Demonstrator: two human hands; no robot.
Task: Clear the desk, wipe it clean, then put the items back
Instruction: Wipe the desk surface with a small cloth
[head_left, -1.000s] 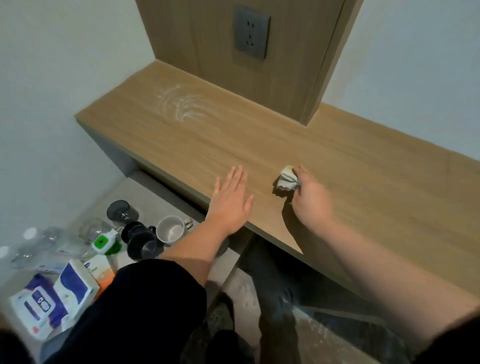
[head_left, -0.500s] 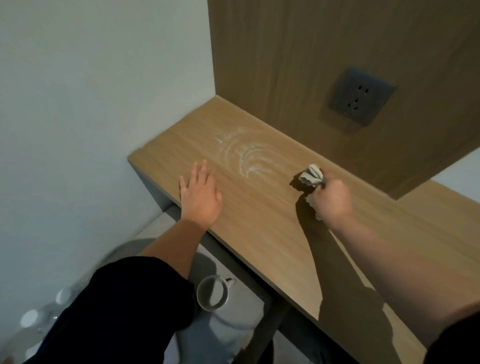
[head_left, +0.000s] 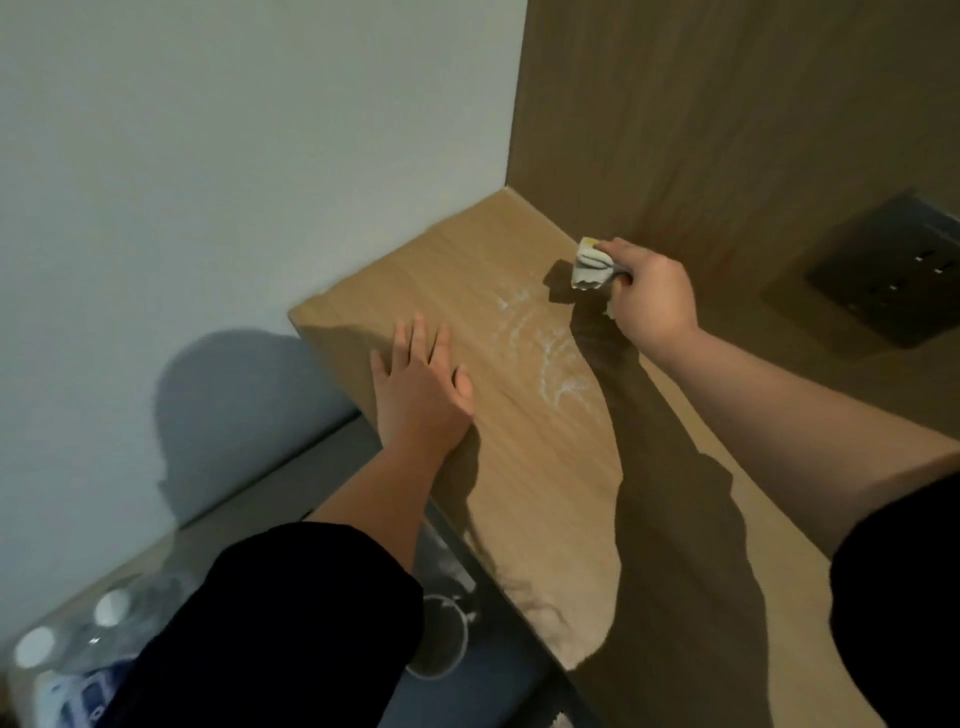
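A wooden desk top (head_left: 540, 467) runs from the left corner toward the lower right. A smear of white powder (head_left: 540, 343) streaks its surface near the back. My right hand (head_left: 652, 299) grips a crumpled whitish wipe (head_left: 589, 267) and holds it on the desk just beyond the powder, close to the wooden back panel. My left hand (head_left: 418, 389) lies flat on the desk near its left front edge, fingers straight and spread, holding nothing.
A dark wall socket (head_left: 883, 270) sits in the wooden back panel (head_left: 727, 130) at right. On the floor below left stand clear bottles with white caps (head_left: 111, 608), a blue-and-white packet (head_left: 78, 696) and a mug (head_left: 441, 639), partly hidden by my left sleeve.
My right hand has carried the wipe leftward along the desk to the far side of the powder smear. My left hand slid left too, staying flat. The view swung toward the corner.
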